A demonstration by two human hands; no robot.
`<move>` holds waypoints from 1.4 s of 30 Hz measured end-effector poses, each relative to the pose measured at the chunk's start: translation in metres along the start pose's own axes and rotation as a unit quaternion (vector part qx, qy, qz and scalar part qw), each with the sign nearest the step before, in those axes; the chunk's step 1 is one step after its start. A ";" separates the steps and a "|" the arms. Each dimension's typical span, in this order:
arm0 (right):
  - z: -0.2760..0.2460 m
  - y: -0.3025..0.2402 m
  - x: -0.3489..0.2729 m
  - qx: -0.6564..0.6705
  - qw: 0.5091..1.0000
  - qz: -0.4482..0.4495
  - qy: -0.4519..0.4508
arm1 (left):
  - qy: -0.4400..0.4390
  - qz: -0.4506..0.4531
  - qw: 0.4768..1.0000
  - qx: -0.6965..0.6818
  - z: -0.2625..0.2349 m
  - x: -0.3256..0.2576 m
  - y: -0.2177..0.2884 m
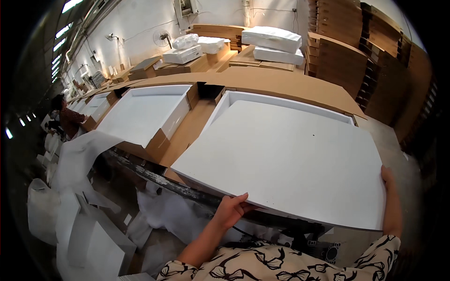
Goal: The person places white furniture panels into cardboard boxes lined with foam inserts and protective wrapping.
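A large white board (290, 159) spans the space before me, tilted over a cardboard carton on the bench. My left hand (230, 210) grips its near edge, with the thumb on top and the fingers partly hidden underneath. At the board's right edge, my right hand (387, 176) is closed around the side; most of its fingers are out of sight. Behind the board, the rim of a white tray-like piece (286, 97) shows inside the carton (300, 80). The board covers most of that piece.
To the left, a second open carton (157, 146) holds a white tray-like piece (145, 110). White foam wrap (82, 154) hangs off the bench, near white panels (96, 243) below. Wrapped white packages (272, 40) lie at the back. Brown board stacks (342, 61) stand right. A person (70, 117) works far left.
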State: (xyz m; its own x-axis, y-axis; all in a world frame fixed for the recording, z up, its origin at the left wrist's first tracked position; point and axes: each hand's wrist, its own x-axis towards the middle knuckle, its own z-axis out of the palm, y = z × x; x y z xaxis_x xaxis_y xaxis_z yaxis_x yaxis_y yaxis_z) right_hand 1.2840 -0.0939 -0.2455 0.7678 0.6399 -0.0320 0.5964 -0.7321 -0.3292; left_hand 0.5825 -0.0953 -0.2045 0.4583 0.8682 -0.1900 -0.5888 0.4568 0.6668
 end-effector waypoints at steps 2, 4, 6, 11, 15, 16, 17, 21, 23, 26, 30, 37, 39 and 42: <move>0.011 -0.017 0.037 0.018 1.000 -0.009 -0.014 | 0.031 0.001 0.999 -0.020 0.003 0.027 -0.001; 0.019 -0.035 0.069 0.058 0.998 -0.010 -0.040 | 0.027 -0.001 0.998 -0.054 0.004 0.053 -0.003; 0.023 -0.050 0.089 0.142 0.987 0.004 -0.078 | 0.073 -0.004 0.994 -0.083 0.009 0.068 -0.003; 0.049 -0.097 0.090 0.087 0.992 -0.019 -0.086 | 0.152 -0.021 0.973 -0.172 -0.014 0.107 -0.018; 0.075 -0.132 0.060 0.049 0.993 -0.022 -0.106 | 0.234 -0.061 0.949 -0.205 -0.024 0.120 -0.020; 0.079 -0.134 0.059 0.043 0.993 -0.018 -0.109 | 0.258 -0.071 0.946 -0.181 -0.023 0.123 -0.021; 0.079 -0.134 0.057 0.040 0.993 -0.014 -0.113 | 0.234 -0.074 0.955 -0.165 -0.032 0.123 -0.026; 0.118 -0.088 0.080 0.012 0.992 -0.039 -0.123 | 0.307 -0.129 0.929 -0.162 -0.019 0.133 -0.021; 0.122 -0.119 0.064 0.149 0.968 -0.057 -0.195 | 0.326 -0.133 0.925 -0.140 -0.020 0.129 -0.021; 0.105 -0.185 0.035 0.403 0.885 -0.033 -0.229 | 0.310 -0.137 0.940 -0.045 -0.011 0.116 -0.025; 0.164 -0.243 0.010 0.164 0.930 -0.227 -0.240 | 0.156 -0.107 0.962 0.196 -0.016 0.118 -0.019; 0.248 -0.333 -0.224 -0.036 0.736 -0.649 -0.188 | 0.046 0.041 0.890 0.451 0.023 0.075 -0.013; 0.259 -0.342 -0.251 -0.039 0.684 -0.705 -0.184 | 0.038 0.101 0.865 0.490 0.010 0.047 -0.013; 0.268 -0.359 -0.268 -0.039 0.658 -0.726 -0.195 | 0.160 0.070 0.901 0.397 -0.027 -0.007 -0.020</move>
State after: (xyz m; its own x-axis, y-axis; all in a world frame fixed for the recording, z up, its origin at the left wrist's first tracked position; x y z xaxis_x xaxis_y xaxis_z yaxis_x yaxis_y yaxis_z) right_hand 0.8018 0.0600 -0.3720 -0.7342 0.6787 0.0180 0.6576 0.7175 -0.2298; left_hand 0.5727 -0.1056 -0.2360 0.1264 0.9761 -0.1769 0.0930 0.1659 0.9817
